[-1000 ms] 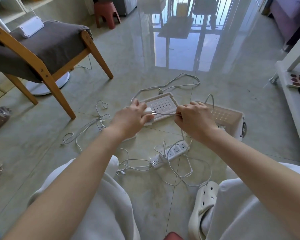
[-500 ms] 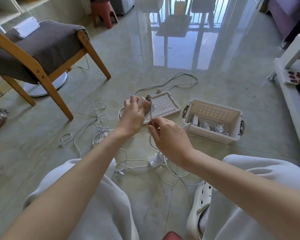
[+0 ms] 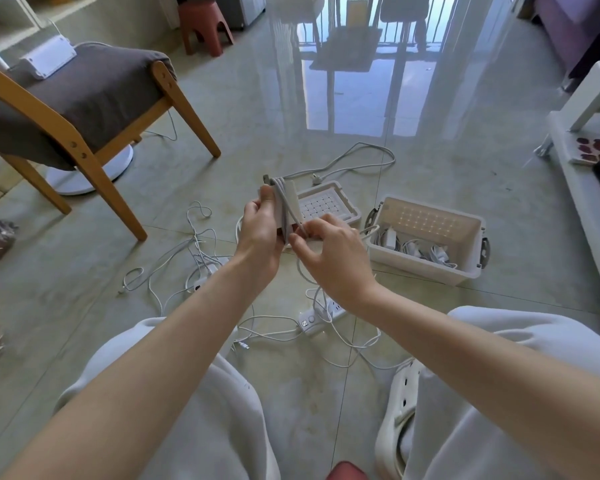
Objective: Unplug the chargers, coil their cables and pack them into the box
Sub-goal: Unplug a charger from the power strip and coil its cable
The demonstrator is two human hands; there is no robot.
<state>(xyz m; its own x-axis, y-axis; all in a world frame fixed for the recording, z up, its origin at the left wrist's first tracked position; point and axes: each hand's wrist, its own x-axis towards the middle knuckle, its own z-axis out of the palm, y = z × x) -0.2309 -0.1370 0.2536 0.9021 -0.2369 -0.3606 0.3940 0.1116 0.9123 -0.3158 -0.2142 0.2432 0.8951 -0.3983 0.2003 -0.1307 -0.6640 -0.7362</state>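
**Two hands hold a white charger and its cable over a glossy tiled floor**

A wooden chair (image 3: pixel 84 109) with a grey cushion stands at the left, well apart from the work. A flat white device (image 3: pixel 47 60) lies on its seat. Straight ahead a white lid (image 3: pixel 326 204) with a grid pattern lies flat on the floor, its near edge hidden behind the hands. Just to its right sits the box (image 3: pixel 426 271), open, with several coiled chargers (image 3: pixel 413 249) already inside. Loose cables (image 3: pixel 194 244) sprawl in thin tangled loops over the floor at the left. A power strip (image 3: pixel 321 313) lies below the hands, partly covered by the right wrist. A white perforated shoe (image 3: pixel 395 420) shows at the lower right.

The box and lid are rectangular, of smooth pale plastic. The floor is polished stone-look tile and mirrors the window.

Both bare forearms reach forward from pale trousers. The left hand (image 3: pixel 260 223) grips the charger (image 3: pixel 292 199), a white block held upright in the air in front of the lid, with its fingers curled round it. The cable (image 3: pixel 282 202) runs in a few turns lengthwise round the block. The right hand (image 3: pixel 329 258), just beside the left, pinches the cable between thumb and fingertips, and the rest of the cable hangs down toward the power strip
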